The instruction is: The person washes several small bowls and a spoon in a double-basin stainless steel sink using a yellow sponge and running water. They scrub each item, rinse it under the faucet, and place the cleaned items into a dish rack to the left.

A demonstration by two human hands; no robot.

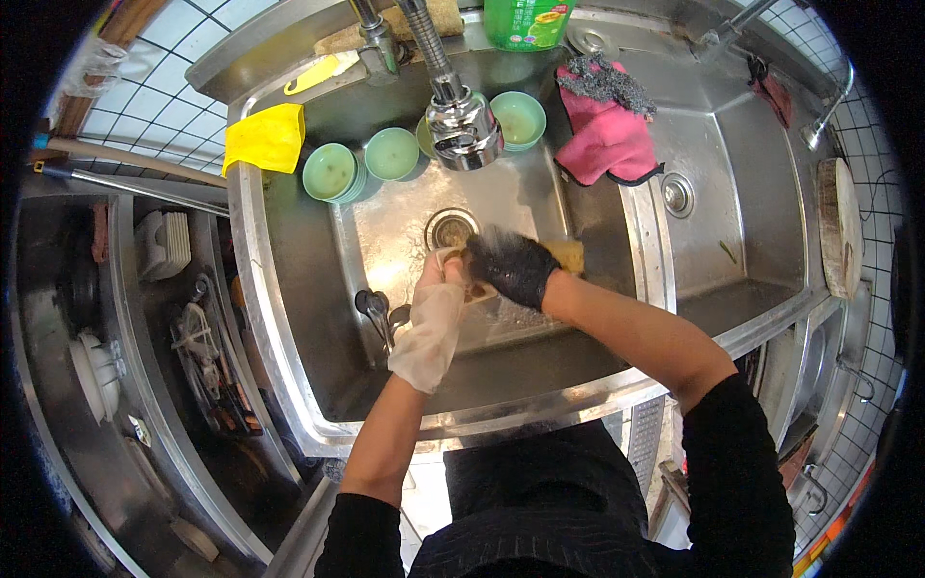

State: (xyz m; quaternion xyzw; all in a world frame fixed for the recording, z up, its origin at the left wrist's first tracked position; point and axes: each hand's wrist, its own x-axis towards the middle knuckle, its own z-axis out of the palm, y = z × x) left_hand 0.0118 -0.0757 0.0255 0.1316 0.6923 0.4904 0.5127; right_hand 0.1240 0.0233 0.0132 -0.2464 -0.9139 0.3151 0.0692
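My left hand [442, 307], in a translucent plastic glove, reaches over the left sink basin [303, 318] below the drain [451, 230]. Against it is my right hand [512, 269], in a black glove and partly blurred. Something small lies between the two hands, but it is too covered to name. A yellow sponge [567, 256] shows beside the right hand. Beyond, along the basin's back, sit a stack of green bowls [329, 172], another green bowl [391, 154] and a green bowl stack at the right [517, 119]. Dark spoons [373, 309] lean at the basin's left.
A chrome faucet head [462, 134] hangs over the basin. Pink cloth [611, 144] and steel wool [605, 83] drape the divider. A yellow cloth [265, 139] covers the left rim, and a green detergent bottle [526, 22] stands behind. A second basin [766, 188] adjoins at right.
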